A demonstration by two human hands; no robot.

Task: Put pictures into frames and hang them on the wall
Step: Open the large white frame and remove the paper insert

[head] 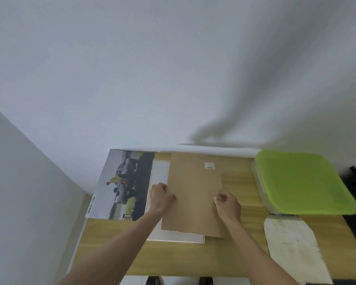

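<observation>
The left hand [160, 197] gripped the left edge of a flat brown rectangular backing board [193, 194], fingers curled over it, while the right hand [227, 204] pinched the board's right edge with bent fingers. The board carried a small white barcode sticker [209, 165] near its far end and lay slightly skewed over a white rectangular picture frame [159, 173], covering most of it; the frame's left and near borders showed beyond it. To the left, partly under the frame, lay a printed picture of a grey car in a landscape [123, 184], lettered "SMART CAB". On the right stood a translucent plastic box with a lime-green lid [300, 182]; its contents could not be seen. Nearer, a worn white oval cloth [292, 245] lay flat. Everything rested on a light wooden table [193, 260] pushed against a plain white wall [132, 68].
</observation>
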